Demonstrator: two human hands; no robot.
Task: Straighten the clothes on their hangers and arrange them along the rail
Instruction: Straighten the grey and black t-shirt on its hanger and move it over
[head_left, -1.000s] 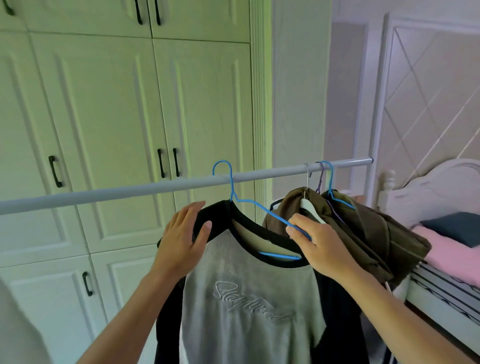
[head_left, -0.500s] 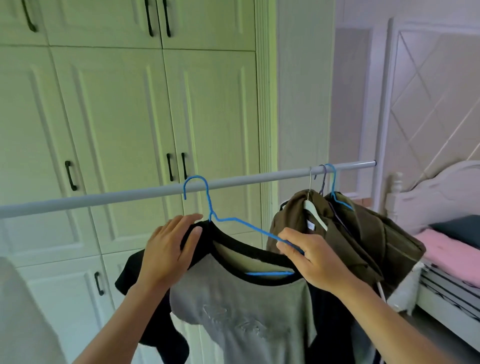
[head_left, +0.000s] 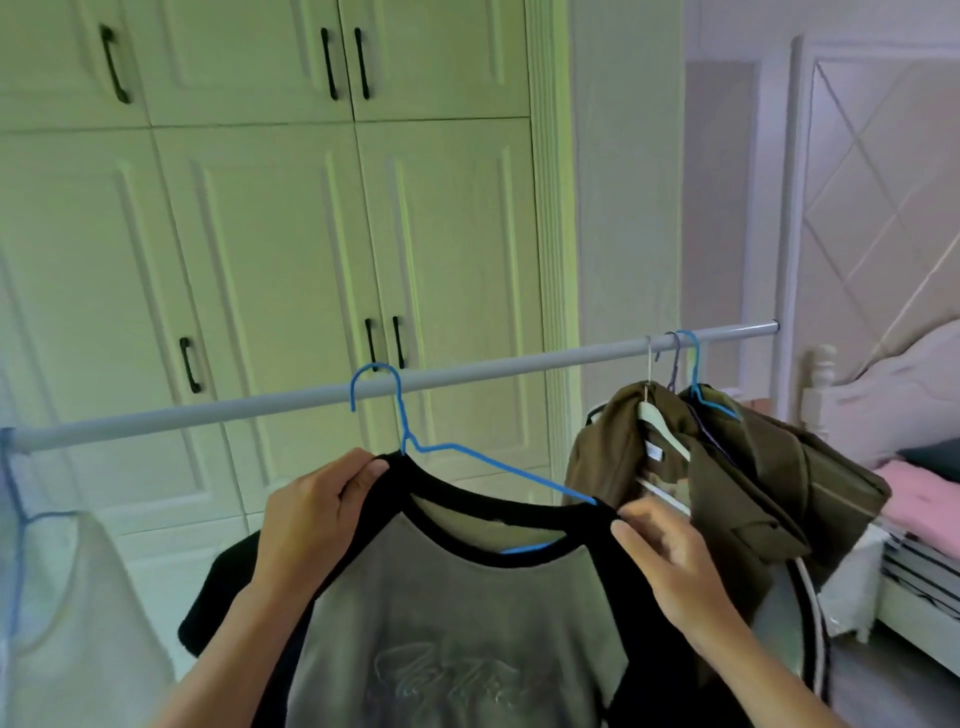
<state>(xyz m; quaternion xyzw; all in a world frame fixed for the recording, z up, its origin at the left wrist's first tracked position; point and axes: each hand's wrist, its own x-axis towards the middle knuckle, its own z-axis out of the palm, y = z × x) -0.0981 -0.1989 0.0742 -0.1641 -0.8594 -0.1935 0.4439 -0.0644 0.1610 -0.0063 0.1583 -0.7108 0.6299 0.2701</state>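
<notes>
A grey T-shirt with black sleeves and collar (head_left: 447, 613) hangs on a blue wire hanger (head_left: 400, 421) hooked over the grey rail (head_left: 519, 364). My left hand (head_left: 317, 514) grips the shirt's left shoulder at the collar. My right hand (head_left: 670, 561) pinches the right end of the collar, where the hanger's arm comes out bare above the fabric. To the right, olive-brown garments (head_left: 727, 478) hang bunched on a white hanger (head_left: 660, 431) and another blue hanger (head_left: 706, 395).
A white garment (head_left: 78, 613) on a pale blue hanger hangs at the rail's left end. Cream wardrobe doors (head_left: 260, 260) stand behind the rail. A white bed frame (head_left: 883, 374) with pink bedding (head_left: 919, 493) sits at the right.
The blue hanger with the grey shirt has slid left along the rail, away from the olive garments. Both hands have shifted to the two ends of the collar.
</notes>
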